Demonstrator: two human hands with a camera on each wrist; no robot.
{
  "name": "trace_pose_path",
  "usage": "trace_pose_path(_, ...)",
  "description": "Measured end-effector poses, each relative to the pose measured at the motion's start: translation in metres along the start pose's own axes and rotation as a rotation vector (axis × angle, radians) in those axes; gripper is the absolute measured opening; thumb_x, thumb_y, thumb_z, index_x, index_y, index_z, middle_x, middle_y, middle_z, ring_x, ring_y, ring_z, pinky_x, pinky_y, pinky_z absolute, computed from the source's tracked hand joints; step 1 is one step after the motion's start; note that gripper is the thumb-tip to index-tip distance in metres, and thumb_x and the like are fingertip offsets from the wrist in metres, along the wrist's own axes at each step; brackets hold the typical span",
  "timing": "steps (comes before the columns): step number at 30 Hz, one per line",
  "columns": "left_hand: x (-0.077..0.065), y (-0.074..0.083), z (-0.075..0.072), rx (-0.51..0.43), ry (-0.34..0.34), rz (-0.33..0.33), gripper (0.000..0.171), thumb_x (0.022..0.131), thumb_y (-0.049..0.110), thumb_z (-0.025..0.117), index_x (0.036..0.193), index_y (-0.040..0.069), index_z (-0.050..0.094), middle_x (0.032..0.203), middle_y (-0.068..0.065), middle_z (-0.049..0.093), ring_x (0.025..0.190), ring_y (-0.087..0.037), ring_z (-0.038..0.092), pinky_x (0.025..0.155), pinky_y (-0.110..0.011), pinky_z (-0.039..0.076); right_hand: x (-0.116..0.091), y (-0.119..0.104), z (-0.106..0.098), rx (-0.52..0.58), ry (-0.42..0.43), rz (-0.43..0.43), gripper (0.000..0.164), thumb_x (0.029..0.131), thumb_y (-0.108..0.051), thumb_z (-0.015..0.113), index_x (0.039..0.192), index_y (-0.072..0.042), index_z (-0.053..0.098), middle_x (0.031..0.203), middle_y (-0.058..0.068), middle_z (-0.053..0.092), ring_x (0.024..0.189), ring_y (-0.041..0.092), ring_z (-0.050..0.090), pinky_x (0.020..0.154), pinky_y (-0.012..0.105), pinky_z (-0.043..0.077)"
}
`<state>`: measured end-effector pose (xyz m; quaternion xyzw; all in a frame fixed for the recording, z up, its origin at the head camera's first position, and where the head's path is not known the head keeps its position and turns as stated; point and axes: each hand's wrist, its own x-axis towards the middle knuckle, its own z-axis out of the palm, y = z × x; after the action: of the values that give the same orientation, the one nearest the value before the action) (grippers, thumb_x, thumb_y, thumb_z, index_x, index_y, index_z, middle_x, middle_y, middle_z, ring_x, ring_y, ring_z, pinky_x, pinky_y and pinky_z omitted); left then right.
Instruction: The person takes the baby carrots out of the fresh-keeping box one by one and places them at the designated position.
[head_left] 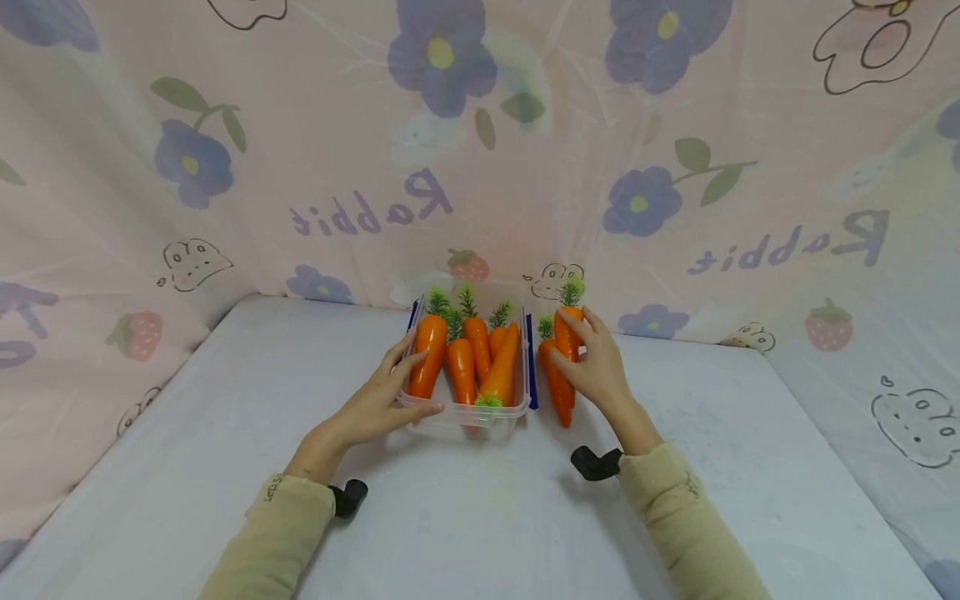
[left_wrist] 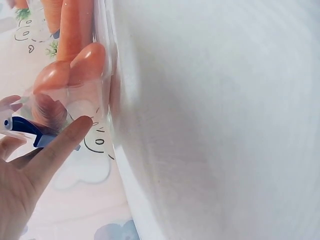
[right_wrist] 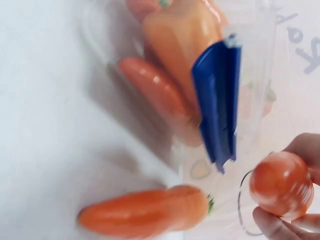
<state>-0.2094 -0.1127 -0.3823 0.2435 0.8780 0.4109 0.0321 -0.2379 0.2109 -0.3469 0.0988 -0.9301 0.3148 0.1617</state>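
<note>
A clear plastic box (head_left: pixel 450 425) with blue side clips holds several orange toy carrots (head_left: pixel 429 354) with green tops, one of them turned with its top toward the front. My left hand (head_left: pixel 371 408) lies at the box's front left corner, fingers reaching over the left rim and thumb stretched along the front wall. Right of the box, my right hand (head_left: pixel 603 367) grips a carrot (right_wrist: pixel 281 185) between thumb and fingers, raised off the table. Another carrot (right_wrist: pixel 145 212) lies on the table beside it, close to the box's right side.
The box stands near the back of a white table (head_left: pixel 480 517), in front of a patterned curtain (head_left: pixel 525 192). A blue clip (right_wrist: pixel 217 100) juts out from the box's right side. Black mounts (head_left: pixel 596 462) sit on both wrists.
</note>
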Motion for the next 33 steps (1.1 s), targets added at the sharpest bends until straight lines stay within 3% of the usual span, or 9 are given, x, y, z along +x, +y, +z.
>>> trace_pose_path(5,0.000,0.000,0.000,0.006,-0.002,-0.006,0.088,0.084,0.049,0.069,0.150,0.005,0.029,0.162,-0.002,-0.005,0.145,-0.040,0.016,0.110,-0.063,0.026,-0.004,0.013,0.001,-0.014,-0.023,0.020,0.058,0.086,-0.015,0.067,0.141,-0.010,0.049,0.152,0.027,0.027,0.108,0.040,0.059,0.080,0.047,0.056)
trace_pose_path(18,0.000,-0.001,0.001,-0.005,-0.003,-0.002,0.088,0.085,0.048,0.069,0.150,0.006,0.028,0.162,-0.004,-0.005,0.146,-0.040,0.014,0.110,-0.064,0.024,-0.009,0.043,0.007,-0.044,-0.038,-0.010,0.056,0.085,-0.010,0.066,0.139,-0.004,0.050,0.149,0.033,0.029,0.097,0.042,0.060,0.073,0.047,0.057)
trace_pose_path(33,-0.001,0.002,0.000,-0.003,-0.009,-0.044,0.089,0.084,0.050,0.068,0.151,0.009,0.028,0.162,0.000,-0.005,0.146,-0.038,0.015,0.110,-0.064,0.025,-0.012,0.060,0.015,-0.044,-0.098,0.054,0.056,0.087,-0.012,0.063,0.140,-0.002,0.047,0.147,0.036,0.028,0.113,0.050,0.052,0.091,0.059,0.047)
